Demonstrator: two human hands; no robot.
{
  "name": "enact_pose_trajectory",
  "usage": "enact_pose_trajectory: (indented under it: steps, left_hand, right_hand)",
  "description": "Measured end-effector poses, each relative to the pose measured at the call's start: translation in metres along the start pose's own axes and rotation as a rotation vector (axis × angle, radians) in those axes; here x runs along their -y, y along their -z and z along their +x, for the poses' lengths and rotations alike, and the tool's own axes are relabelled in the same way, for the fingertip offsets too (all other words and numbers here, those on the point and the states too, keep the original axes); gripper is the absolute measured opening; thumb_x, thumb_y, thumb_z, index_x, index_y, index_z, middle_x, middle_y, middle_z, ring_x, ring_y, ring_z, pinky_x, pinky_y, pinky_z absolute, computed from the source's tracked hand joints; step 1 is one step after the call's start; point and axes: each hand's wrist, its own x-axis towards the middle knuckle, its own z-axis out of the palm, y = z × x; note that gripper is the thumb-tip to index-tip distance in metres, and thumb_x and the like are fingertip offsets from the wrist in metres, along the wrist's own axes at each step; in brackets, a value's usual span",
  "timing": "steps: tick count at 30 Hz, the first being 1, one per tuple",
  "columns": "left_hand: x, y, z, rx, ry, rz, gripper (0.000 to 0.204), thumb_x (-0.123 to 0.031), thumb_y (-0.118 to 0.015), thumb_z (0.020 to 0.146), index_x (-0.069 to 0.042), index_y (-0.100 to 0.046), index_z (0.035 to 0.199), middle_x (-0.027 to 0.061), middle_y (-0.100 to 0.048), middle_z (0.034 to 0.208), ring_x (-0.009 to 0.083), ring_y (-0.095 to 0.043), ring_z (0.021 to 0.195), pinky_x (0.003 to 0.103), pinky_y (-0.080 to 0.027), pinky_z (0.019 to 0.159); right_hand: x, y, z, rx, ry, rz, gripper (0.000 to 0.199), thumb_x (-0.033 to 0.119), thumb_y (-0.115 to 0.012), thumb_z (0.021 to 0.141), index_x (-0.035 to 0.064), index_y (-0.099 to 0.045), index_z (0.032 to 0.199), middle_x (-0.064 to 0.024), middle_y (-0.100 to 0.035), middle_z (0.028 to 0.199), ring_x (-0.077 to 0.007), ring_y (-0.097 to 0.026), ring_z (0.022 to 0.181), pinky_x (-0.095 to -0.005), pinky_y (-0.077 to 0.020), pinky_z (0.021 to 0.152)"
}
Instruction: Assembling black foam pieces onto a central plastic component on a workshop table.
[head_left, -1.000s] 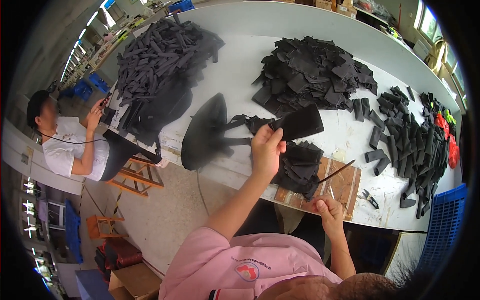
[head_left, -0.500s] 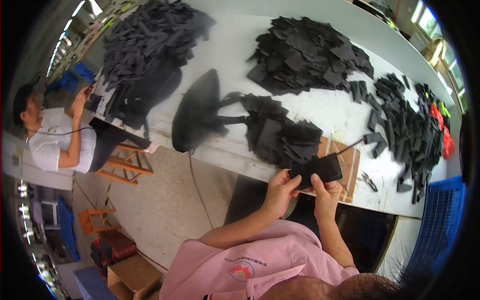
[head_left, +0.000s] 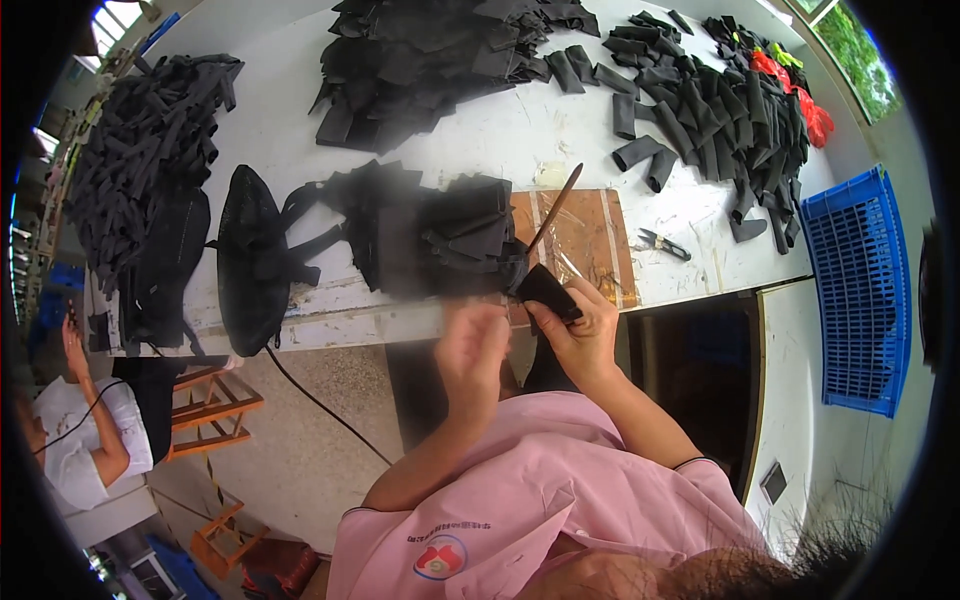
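My right hand (head_left: pixel 585 335) is closed on a small black fabric piece (head_left: pixel 548 293), thumb and fingers pinching its near end. My left hand (head_left: pixel 472 340), smeared by motion, is at the table's front edge to the left of that piece; its fingers cannot be made out. From just beyond the piece a thin brownish rod (head_left: pixel 556 210) slants up and away, its tip bare. A heap of flat black fabric pieces (head_left: pixel 465 235) lies beside the rod on the left.
Thread snips (head_left: pixel 664 244) lie right of a brown board (head_left: pixel 590 240). Black fabric tubes (head_left: pixel 700 110) are piled farther right, with more black heaps (head_left: pixel 420 70) behind and left. A rounded black item (head_left: pixel 250 260) overhangs the front edge. A blue crate (head_left: pixel 860 290) stands right; a person (head_left: pixel 95 430) sits left.
My left hand has come off the black piece and moved left; the right still holds it. A black tube was at the rod's tip and no longer is. The whole view has shifted.
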Motion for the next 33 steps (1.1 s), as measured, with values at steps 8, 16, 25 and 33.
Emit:
enact_pose_trajectory:
  steps: [8, 16, 25, 33]
  left_hand:
    - [-0.028, -0.002, 0.025, 0.189, 0.225, -0.030, 0.019, -0.019, -0.054, 0.082, -0.002, -0.056, 0.074, 0.0012, -0.052, 0.058, 0.0061, -0.043, 0.047, 0.018, -0.033, 0.044]
    - [-0.021, -0.005, 0.028, 0.212, 0.359, -0.033, 0.011, -0.012, -0.060, 0.077, -0.002, -0.057, 0.076, 0.0011, -0.055, 0.060, 0.0047, -0.045, 0.047, 0.016, -0.035, 0.044]
    - [-0.004, 0.000, 0.022, 0.334, -0.171, 0.388, 0.006, -0.003, -0.061, 0.075, 0.000, -0.056, 0.073, -0.0004, -0.056, 0.064, 0.0031, -0.048, 0.052, 0.016, -0.038, 0.048]
    - [0.008, -0.021, 0.010, -0.041, -0.675, 0.790, 0.003, 0.002, -0.057, 0.075, 0.001, -0.055, 0.078, 0.0068, -0.060, 0.068, 0.0073, -0.055, 0.054, 0.022, -0.043, 0.049]
  right_hand:
    - [-0.017, 0.006, -0.004, -0.013, 0.235, -0.220, 0.022, -0.004, -0.061, 0.047, 0.0042, -0.055, 0.067, -0.0069, -0.048, 0.063, -0.0247, -0.049, 0.058, -0.0342, -0.0394, 0.049]
    - [-0.023, 0.008, -0.002, -0.005, 0.403, -0.392, 0.026, -0.002, -0.057, 0.044, 0.0037, -0.056, 0.070, -0.0061, -0.048, 0.066, -0.0230, -0.047, 0.060, -0.0330, -0.0392, 0.049]
    - [0.007, 0.034, 0.005, 0.322, 0.064, 0.130, 0.039, 0.023, -0.071, 0.064, 0.0022, -0.056, 0.094, -0.0105, -0.052, 0.078, -0.0220, -0.054, 0.070, -0.0285, -0.0437, 0.060]
    - [0.003, 0.019, 0.006, 0.113, 0.202, -0.053, 0.013, 0.002, -0.064, 0.064, 0.0014, -0.060, 0.076, -0.0085, -0.051, 0.066, -0.0242, -0.054, 0.059, -0.0312, -0.0440, 0.051]
